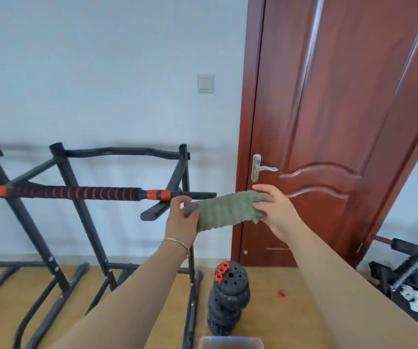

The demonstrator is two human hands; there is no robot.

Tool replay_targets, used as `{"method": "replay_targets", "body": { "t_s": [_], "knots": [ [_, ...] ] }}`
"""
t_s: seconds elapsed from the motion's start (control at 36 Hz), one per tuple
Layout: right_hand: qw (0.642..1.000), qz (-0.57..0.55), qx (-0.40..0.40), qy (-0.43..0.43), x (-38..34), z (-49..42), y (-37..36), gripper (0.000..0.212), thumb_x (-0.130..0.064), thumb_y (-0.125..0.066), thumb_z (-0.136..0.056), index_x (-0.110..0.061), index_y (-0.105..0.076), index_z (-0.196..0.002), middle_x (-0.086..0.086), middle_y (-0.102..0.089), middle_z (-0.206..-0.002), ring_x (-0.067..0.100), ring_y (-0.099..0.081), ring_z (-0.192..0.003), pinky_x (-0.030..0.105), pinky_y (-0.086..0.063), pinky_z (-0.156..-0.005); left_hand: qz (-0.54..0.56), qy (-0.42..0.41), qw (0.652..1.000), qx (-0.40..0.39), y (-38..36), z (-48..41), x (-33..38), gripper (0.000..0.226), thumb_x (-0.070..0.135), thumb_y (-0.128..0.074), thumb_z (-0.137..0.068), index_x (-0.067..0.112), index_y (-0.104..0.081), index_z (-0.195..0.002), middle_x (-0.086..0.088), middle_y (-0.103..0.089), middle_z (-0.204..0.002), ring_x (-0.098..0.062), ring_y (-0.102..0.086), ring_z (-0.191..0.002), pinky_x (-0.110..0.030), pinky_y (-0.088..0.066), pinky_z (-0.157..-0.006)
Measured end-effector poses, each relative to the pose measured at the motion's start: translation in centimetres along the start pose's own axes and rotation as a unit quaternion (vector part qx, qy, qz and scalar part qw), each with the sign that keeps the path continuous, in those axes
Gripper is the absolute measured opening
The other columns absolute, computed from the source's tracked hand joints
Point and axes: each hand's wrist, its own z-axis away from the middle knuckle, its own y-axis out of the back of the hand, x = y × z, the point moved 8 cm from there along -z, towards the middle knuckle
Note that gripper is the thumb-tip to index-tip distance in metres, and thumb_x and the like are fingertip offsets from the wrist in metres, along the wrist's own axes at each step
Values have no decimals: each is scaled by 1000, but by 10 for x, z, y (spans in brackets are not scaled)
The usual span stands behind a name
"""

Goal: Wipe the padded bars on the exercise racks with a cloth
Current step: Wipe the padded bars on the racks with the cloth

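At the bottom edge sits a clear plastic tub (pixel 230 343), with a stack of black weight plates (pixel 228 306) just beyond it. At mid-frame, the left hand (pixel 181 220) pinches one end of a green ribbed cloth (pixel 224 210) and the right hand (pixel 275 212) grips the other, holding it stretched in the air. The black-and-red padded bar (pixel 77 192) lies across the black metal racks (pixel 82 230) at mid-left, its right tip beside the cloth. A reddish-brown wooden door (pixel 341 109) fills the right.

Wooden floor (pixel 265 316) bearing black exercise racks (pixel 87 222) at left, a stack of black weight plates (pixel 228 306) at centre, a small red piece (pixel 281 294) to its right, and a translucent container (pixel 230 343) at the lower edge.
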Motion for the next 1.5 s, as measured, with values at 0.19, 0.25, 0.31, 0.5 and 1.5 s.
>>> {"method": "replay_targets", "body": {
  "t_s": [0.19,0.25,0.31,0.5,1.5],
  "knots": [
    [996,83,-24,32,-37,-38,-37,34,13,-60,-87,-6,-70,-112,23,-70,-106,31,-67,-86,37,-52,-64,99,26,995,16,16,3,-13,38,-8,-48,-92,22,-71,-98,-2,-69,-97,-22,-63,-75,-40,-59,-65],
    [994,101,-29,32,-39,-56,-48,32,11,-63,-86,-6,-70,-112,22,-70,-109,32,-68,-91,36,-53,-68,112,42,993,18,18,0,-27,40,-8,-50,-91,24,-72,-102,-3,-71,-103,-23,-68,-87,-43,-61,-78],
    [991,124,-32,30,-42,-72,-58,30,8,-66,-86,-7,-70,-111,17,-71,-107,27,-67,-90,33,-52,-69,131,60,990,13,16,-2,-39,42,-9,-50,-91,23,-72,-107,-3,-71,-110,-21,-69,-96,-41,-59,-85],
    [972,227,-56,7,-24,-127,-82,31,-6,-75,-85,-24,-69,-108,8,-68,-108,24,-67,-89,37,-56,-74,230,152,961,28,0,-2,-90,42,-8,-53,-94,22,-70,-118,3,-70,-116,-18,-68,-106,-40,-54,-96],
    [882,395,-196,166,-14,-144,-113,14,-30,-68,-95,-32,-78,-104,-5,-66,-101,11,-59,-96,29,-47,-88,-33,107,993,25,-9,-89,-15,17,30,-65,-92,14,-71,-92,1,-71,-85,-13,-61,-76,-23,-49,-66]
  ]
}}
